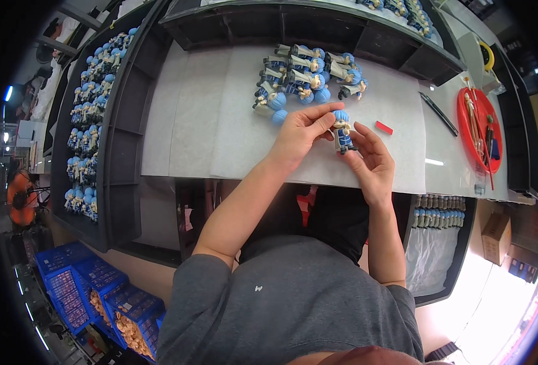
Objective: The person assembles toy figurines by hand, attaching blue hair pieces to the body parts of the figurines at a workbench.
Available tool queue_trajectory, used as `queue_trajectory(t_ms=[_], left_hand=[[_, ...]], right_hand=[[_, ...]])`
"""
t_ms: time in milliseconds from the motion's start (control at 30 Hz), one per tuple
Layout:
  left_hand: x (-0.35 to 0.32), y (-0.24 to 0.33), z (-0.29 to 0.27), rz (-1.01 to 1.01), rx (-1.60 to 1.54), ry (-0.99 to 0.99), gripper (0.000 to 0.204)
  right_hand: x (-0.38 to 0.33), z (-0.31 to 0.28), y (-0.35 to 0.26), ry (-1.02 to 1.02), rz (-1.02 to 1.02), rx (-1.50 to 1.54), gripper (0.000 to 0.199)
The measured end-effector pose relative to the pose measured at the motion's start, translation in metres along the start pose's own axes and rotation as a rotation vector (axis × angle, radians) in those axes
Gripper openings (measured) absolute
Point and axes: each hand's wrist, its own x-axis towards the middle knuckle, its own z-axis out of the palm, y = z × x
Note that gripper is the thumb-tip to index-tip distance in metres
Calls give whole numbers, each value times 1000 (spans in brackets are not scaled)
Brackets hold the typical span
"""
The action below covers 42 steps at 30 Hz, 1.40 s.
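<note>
Evidently, the left hand [301, 132] pinches the figurine [342, 134], head toward the far edge of the surface [190, 121]; the right hand [376, 168], loosely open, seemingly touches its feet.

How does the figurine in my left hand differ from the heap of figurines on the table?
The held figurine is gripped by your left hand, while the heaped figurines lie on white paper. The held figurine is alone; many heaped figurines overlap. The held figurine's head points away from you, whereas several heaped figurines' heads point right. Both show blue hair and dark feet.
</note>
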Motion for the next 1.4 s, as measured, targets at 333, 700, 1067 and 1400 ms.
queue_trajectory(t_ms=[333,700,1067,1400], left_hand=[[0,0,1,15,-1,-6,27],[0,0,-1,40,34,-41,25],[-1,2,2,51,42,-54,26],[-3,2,3,67,147,-22,32]], right_hand=[[-1,0,4,30,-50,-106,53],[0,1,3,32,-50,-121,53],[-1,3,3,52,-47,-132,53],[-1,6,7,150,-223,-288,54]])
